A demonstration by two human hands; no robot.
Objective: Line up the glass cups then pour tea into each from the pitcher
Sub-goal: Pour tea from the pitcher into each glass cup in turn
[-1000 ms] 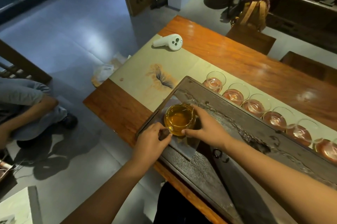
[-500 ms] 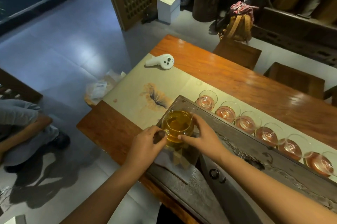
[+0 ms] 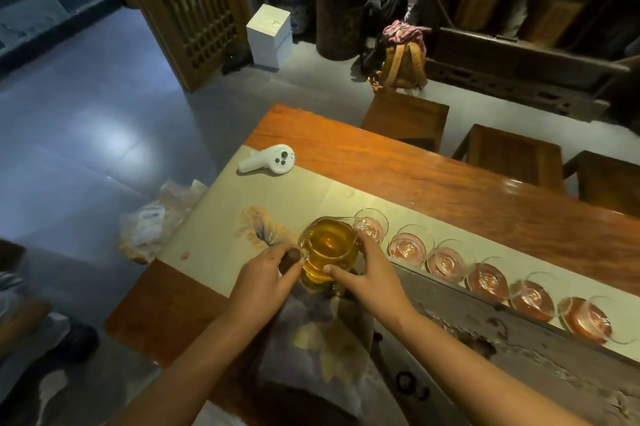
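Note:
A glass pitcher (image 3: 327,245) full of amber tea is held between both hands above the left end of a dark tea tray (image 3: 485,328). My left hand (image 3: 265,278) grips its dark handle on the left side. My right hand (image 3: 372,273) cups the pitcher's right wall with curled fingers. Several glass cups stand in a diagonal row on the cream table runner (image 3: 277,203), from the nearest cup (image 3: 371,226) beside the pitcher's spout to the last cup (image 3: 585,320) at the right. The pitcher's spout points toward the first cup.
A white handheld controller (image 3: 268,162) lies on the runner's far left. A patterned cloth (image 3: 322,342) lies on the tray under the pitcher. Wooden stools (image 3: 407,119) stand beyond the orange wooden table (image 3: 450,190). A person's leg and shoe (image 3: 41,339) are on the floor at left.
Both hands have lifted the pitcher off the tray and carried it away from me, toward the first cup in the row. The camera tilted up.

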